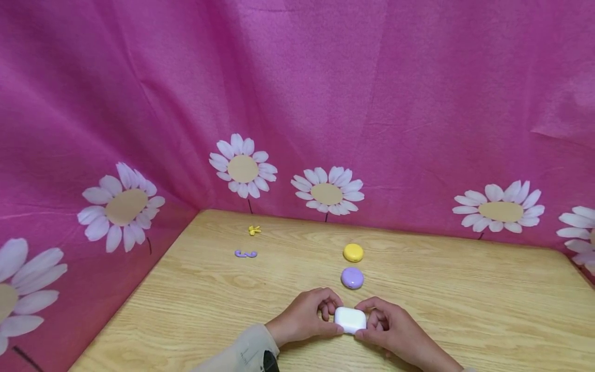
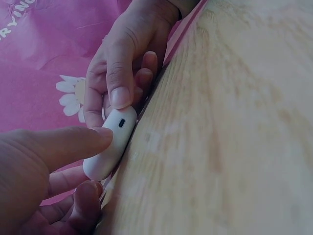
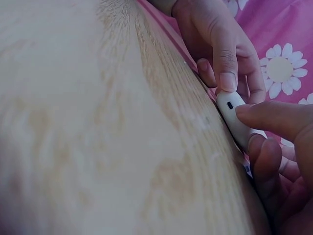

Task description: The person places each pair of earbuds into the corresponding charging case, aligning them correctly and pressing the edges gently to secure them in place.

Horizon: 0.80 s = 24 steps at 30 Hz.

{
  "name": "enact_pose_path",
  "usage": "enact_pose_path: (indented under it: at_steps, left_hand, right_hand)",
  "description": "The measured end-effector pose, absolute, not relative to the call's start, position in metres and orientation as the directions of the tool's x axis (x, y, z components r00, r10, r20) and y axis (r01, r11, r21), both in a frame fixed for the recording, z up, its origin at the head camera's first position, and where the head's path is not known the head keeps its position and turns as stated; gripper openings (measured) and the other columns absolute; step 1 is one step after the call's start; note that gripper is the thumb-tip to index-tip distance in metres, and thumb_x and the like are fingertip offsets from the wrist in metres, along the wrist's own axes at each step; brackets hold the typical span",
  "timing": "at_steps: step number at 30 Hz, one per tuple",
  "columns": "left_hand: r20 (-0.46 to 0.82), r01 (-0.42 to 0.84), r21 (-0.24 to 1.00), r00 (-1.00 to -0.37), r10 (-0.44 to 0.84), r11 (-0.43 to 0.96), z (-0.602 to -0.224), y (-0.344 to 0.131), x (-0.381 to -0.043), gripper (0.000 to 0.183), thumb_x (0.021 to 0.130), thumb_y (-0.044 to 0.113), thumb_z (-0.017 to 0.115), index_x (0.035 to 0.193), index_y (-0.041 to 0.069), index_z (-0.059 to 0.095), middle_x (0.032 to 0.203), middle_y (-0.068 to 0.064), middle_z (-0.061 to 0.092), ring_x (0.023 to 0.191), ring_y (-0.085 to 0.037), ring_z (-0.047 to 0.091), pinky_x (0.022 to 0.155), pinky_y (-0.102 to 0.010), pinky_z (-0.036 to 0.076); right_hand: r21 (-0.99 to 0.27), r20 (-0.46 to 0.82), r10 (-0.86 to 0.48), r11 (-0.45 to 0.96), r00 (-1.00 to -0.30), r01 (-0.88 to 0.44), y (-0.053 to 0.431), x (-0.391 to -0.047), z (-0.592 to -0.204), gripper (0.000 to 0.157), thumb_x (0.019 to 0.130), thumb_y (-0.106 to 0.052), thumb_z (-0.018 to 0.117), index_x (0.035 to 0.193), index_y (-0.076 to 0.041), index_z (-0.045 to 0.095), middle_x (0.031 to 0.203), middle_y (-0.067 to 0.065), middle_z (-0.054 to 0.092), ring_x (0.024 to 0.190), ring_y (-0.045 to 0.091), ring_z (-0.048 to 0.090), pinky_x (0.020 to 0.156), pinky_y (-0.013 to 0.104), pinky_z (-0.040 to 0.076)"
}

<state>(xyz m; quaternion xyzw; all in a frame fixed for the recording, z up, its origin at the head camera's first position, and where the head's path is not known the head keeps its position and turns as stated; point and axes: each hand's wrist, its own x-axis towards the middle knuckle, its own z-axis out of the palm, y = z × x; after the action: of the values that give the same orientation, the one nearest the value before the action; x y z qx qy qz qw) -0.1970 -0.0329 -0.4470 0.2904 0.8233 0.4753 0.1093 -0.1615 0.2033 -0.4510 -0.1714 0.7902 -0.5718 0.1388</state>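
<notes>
A white case (image 1: 350,319) is held at the near side of the wooden table (image 1: 186,310); whether it touches the surface cannot be told. Its left end is pinched by the left hand (image 1: 310,313), its right end by the right hand (image 1: 398,329). Beyond it, a purple case (image 1: 352,277) is set, then a yellow case (image 1: 353,252). Far left, purple earbuds (image 1: 239,253) and yellow earbuds (image 1: 252,231) are laid.

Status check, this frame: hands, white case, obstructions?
Left hand and right hand holding opposite ends of white earbud case. Case looks closed. Purple round case just beyond, not in the way.
</notes>
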Motion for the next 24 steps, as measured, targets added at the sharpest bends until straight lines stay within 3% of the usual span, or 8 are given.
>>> enact_pose_path:
  at_steps: [24]
  left_hand:
    - [0.099,0.379,0.849,-0.799,0.593,0.369,-0.4486,-0.0346,-0.1987,0.031,0.075,0.016,0.083,0.099,0.017,0.065,0.082,0.008,0.056,0.07,0.0,0.051,0.066,-0.016,0.045]
  right_hand:
    - [-0.958,-0.022,-0.438,0.267,-0.899,-0.106,0.2032,-0.1607,-0.4514,0.044,0.084,-0.019,0.075,0.118,0.002,0.056,0.071,-0.001,0.054,0.05,0.004,0.045,0.04,0.018,0.039]
